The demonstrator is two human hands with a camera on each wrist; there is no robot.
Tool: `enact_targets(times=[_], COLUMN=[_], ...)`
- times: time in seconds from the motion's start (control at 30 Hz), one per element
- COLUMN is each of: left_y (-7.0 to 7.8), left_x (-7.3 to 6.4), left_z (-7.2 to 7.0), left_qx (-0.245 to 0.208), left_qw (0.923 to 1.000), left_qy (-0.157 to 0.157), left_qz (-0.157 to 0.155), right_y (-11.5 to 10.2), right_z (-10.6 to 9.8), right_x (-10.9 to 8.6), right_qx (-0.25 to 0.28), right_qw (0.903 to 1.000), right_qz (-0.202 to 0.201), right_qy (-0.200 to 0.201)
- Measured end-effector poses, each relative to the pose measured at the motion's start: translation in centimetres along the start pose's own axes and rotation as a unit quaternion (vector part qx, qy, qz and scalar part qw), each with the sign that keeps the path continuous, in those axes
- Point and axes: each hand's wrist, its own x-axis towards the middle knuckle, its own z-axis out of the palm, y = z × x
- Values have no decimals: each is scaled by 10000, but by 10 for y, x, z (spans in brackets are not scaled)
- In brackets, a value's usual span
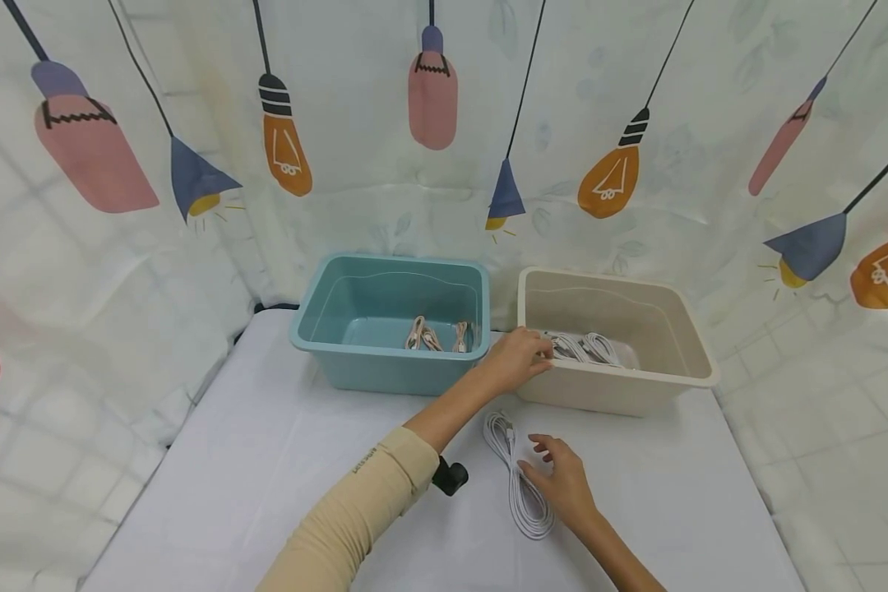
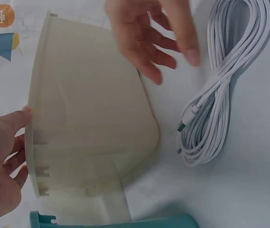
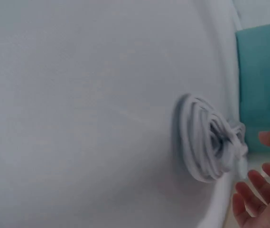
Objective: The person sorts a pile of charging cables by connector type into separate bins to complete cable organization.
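A bundled white USB cable [image 1: 516,477], gathered at its middle into two loops, lies on the table in front of the bins. My right hand [image 1: 558,481] hovers right beside it with fingers spread and nothing in them. In the right wrist view the fingertips [image 3: 251,187] are close to the bundle's narrower end. My left hand [image 1: 516,359] is over the front left corner of the beige bin [image 1: 614,390], fingers loosely bent and a fingertip right at the rim. White cable bundles [image 1: 585,349] lie inside that bin, partly hidden by the hand and front wall.
A teal bin [image 1: 392,374] stands left of the beige one, with several small light-brown cable bundles [image 1: 423,333] at its right side. A black device [image 1: 450,475] shows below the left sleeve. Behind the white table [image 1: 215,493] hangs a lamp-patterned curtain [image 1: 355,164].
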Motion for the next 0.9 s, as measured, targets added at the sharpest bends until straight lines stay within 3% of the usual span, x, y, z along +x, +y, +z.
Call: enact_targets(times=[0.4, 0.67, 0.9], left_y=[1, 1, 2], left_x=[1, 0, 1], left_z=[-1, -2, -1], left_qx=[-31, -2, 8], left_qw=[10000, 9999, 9999], left_qy=[-7, -61, -75], left_qz=[-38, -89, -93], right_y=[9, 3, 4], right_z=[27, 36, 40], right_x=[-12, -16, -18], right_qx=[-8, -547, -554], right_qw=[9985, 9970, 9959], right_qz=[477, 551, 668], right_qy=[-280, -43, 235])
